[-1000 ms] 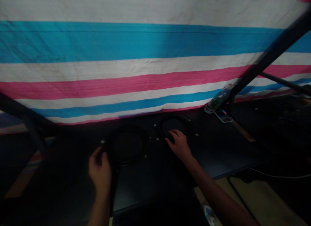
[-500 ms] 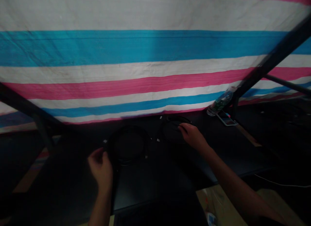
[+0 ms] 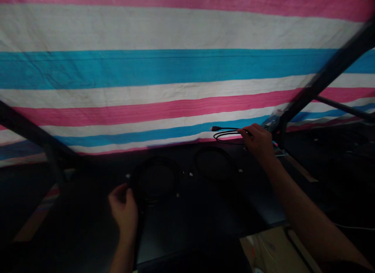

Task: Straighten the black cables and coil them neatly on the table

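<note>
Raised above the dark table [image 3: 164,234], my right hand [image 3: 258,142] is closed on a thin black cable [image 3: 227,136] in a loose coil, its plug end pointing left. Below it on the table lies a second black cable coil [image 3: 215,163]. Further left rests a larger black coil [image 3: 155,181]. My left hand [image 3: 124,206] is at that coil's left edge, fingers curled with thumb near forefinger; what it holds, if anything, is too dark to tell.
A striped sheet [image 3: 175,65] hangs behind the table between dark slanted bars [image 3: 319,81]. A plastic bottle [image 3: 272,120] and a phone [image 3: 278,149] are beyond my right hand. A cardboard box [image 3: 272,245] stands below the front edge.
My right hand has risen and moved right, lifting the thin cable off the table area. My left hand has stayed almost in place.
</note>
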### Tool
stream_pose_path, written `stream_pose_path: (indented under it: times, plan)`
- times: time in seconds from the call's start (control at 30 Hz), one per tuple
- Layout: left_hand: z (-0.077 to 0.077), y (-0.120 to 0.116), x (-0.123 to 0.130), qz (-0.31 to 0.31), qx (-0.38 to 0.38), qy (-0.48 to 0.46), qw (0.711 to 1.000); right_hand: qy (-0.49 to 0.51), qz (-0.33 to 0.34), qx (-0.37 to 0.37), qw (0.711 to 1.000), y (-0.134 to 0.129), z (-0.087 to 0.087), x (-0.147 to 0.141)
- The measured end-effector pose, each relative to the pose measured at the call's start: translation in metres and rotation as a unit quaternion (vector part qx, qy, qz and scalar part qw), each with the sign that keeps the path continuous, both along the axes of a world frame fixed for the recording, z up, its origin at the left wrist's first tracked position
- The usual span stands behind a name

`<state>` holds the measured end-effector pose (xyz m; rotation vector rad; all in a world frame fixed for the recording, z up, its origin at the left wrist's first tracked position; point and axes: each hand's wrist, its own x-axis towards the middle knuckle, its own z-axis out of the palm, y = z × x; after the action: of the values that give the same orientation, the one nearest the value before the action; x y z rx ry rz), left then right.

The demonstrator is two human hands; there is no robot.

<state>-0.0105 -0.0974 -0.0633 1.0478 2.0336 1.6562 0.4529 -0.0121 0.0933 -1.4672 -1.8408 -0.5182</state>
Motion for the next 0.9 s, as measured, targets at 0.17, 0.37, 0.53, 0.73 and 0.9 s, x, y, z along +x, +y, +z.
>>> stream_pose_path:
  times: [0.17,0.37,0.53,0.73,0.9]
  plan:
    - [0.005,0.000,0.003,0.000,-0.012,0.014,1.000,0.043,0.004,0.017,0.999,-0.018,0.040,-0.011]
    - [0.004,0.001,0.004,0.000,0.001,0.011,1.000,0.150,0.039,-0.063,0.986,-0.034,0.066,-0.036]
    - [0.029,-0.007,0.023,0.003,0.045,0.067,0.997,0.155,0.111,-0.202,0.961,-0.033,0.063,-0.053]
    - [0.124,0.005,0.091,-0.272,0.150,0.143,0.940,0.161,0.202,-0.355,0.898,-0.034,0.053,-0.085]
    - [0.175,0.032,0.129,-0.501,0.045,0.142,0.852,0.167,0.262,-0.387,0.868,-0.041,0.053,-0.105]
